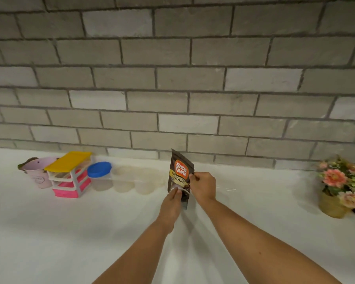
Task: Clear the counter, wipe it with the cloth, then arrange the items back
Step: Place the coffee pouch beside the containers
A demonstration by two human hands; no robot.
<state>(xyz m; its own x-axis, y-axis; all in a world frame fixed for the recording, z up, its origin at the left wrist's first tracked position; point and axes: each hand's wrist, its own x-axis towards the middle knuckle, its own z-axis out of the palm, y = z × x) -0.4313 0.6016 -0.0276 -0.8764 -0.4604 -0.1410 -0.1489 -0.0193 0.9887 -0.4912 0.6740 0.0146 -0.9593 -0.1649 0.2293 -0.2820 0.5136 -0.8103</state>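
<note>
coffee pouch (180, 171) is tilted between both hands over the white tabletop (90, 232), near the brick wall (172, 78). right hand (203, 188) pinches its right edge between thumb and fingers (193, 177). left hand (170, 203) lies against the pouch's lower front; whether it grips, i cannot tell. far left stand a pink bucket (37, 177), drawer unit (70, 179) and blue-lidded jar (100, 177); far right, a flower pot (334, 206)

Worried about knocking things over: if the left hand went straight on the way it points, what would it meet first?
The coffee pouch that the left hand pinches; beyond it, seemingly just counter, then the brick wall.
</note>
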